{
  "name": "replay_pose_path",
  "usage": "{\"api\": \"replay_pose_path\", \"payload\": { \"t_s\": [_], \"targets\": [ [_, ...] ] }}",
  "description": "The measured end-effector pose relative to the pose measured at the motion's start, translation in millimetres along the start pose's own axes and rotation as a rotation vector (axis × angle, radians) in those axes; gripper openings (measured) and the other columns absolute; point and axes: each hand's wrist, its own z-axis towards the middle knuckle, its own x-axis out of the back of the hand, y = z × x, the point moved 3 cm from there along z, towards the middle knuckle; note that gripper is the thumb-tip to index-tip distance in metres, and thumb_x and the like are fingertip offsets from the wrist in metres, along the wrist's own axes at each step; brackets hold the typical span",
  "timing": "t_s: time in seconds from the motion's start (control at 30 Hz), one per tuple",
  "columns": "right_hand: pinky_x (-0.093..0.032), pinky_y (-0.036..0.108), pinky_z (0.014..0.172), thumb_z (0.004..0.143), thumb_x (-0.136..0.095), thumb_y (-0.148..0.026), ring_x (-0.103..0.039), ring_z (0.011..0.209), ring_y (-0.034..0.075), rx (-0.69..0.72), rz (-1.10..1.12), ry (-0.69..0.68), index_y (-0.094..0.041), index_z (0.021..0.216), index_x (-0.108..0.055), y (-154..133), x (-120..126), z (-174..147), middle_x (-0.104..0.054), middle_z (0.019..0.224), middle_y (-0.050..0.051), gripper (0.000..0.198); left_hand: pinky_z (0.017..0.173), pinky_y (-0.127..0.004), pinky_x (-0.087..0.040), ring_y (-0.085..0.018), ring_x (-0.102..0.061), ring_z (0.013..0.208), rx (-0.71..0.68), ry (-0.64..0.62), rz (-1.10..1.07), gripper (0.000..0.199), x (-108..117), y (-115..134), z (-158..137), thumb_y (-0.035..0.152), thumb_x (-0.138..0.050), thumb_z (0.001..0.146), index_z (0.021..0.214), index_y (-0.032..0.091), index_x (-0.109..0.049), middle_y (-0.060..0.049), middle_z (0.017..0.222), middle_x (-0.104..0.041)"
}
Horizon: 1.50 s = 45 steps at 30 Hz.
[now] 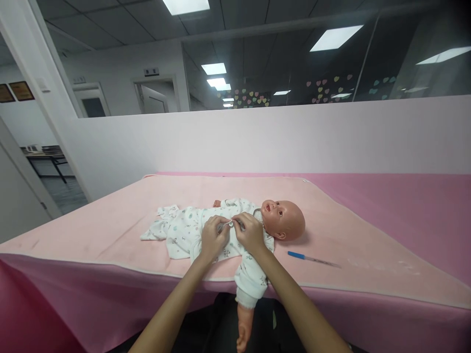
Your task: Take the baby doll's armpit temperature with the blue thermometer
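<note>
A baby doll (pixel 289 220) lies on its back with its head to the right. It wears a white printed romper (pixel 184 230), and one sleeved arm hangs over the table's near edge. Over the chest, my left hand (pixel 214 239) is closed, its fingertips pinching the romper's front. My right hand (pixel 250 233) pinches the cloth just beside it, close to the doll's neck. Between the two sets of fingertips shows a small round white piece (pixel 231 224), too small to tell whether it is a snap or a tie. The fingers hide part of the cloth.
A peach pad (pixel 110 220) with pale edging covers the pink table cover (pixel 423 215). A blue-handled thin tool (pixel 312 259) lies right of the doll, below its head. Behind the table stands a white half wall (pixel 257 142) with glass above.
</note>
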Motion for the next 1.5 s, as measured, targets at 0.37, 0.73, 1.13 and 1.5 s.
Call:
{"api": "replay_pose_path", "payload": {
  "t_s": [0.37, 0.73, 1.13, 1.5],
  "targets": [
    [-0.040, 0.024, 0.063, 0.081, -0.044, -0.014, -0.055, 0.069, 0.015, 0.010, -0.024, 0.020, -0.019, 0.080, -0.061, 3, 1, -1, -0.062, 0.073, 0.002, 0.017, 0.075, -0.036, -0.034, -0.018, -0.045, 0.076, 0.065, 0.330, 0.324, 0.035, 23, -4, -11, 0.026, -0.046, 0.079, 0.045, 0.018, -0.042, -0.003, 0.075, -0.053],
    [-0.036, 0.024, 0.055, 0.079, -0.043, -0.012, -0.051, 0.081, 0.016, 0.440, -0.363, -0.175, -0.017, 0.090, -0.058, -27, -11, -3, -0.058, 0.099, 0.008, 0.019, 0.077, -0.033, -0.037, -0.018, -0.053, 0.081, 0.044, 0.166, 0.214, 0.023, 31, -3, -14, 0.032, -0.038, 0.085, 0.079, 0.022, -0.058, -0.002, 0.081, -0.062],
    [-0.030, 0.024, 0.052, 0.089, -0.036, -0.021, -0.051, 0.068, 0.014, 0.316, -0.258, -0.217, -0.017, 0.081, -0.051, -29, -20, -3, -0.057, 0.073, 0.004, 0.017, 0.085, -0.038, -0.035, -0.019, -0.055, 0.087, 0.101, 0.106, 0.173, 0.023, 32, -3, -20, 0.030, -0.041, 0.084, 0.085, 0.025, -0.064, 0.000, 0.086, -0.067],
    [-0.029, 0.022, 0.052, 0.090, -0.038, -0.025, -0.055, 0.063, 0.012, 0.243, -0.219, -0.188, -0.018, 0.084, -0.052, -23, -22, -4, -0.060, 0.068, 0.001, 0.017, 0.090, -0.038, -0.034, -0.019, -0.054, 0.093, 0.121, 0.057, 0.117, 0.022, 32, -12, -25, 0.021, -0.053, 0.073, 0.093, 0.026, -0.060, 0.001, 0.089, -0.065]
  ]
}}
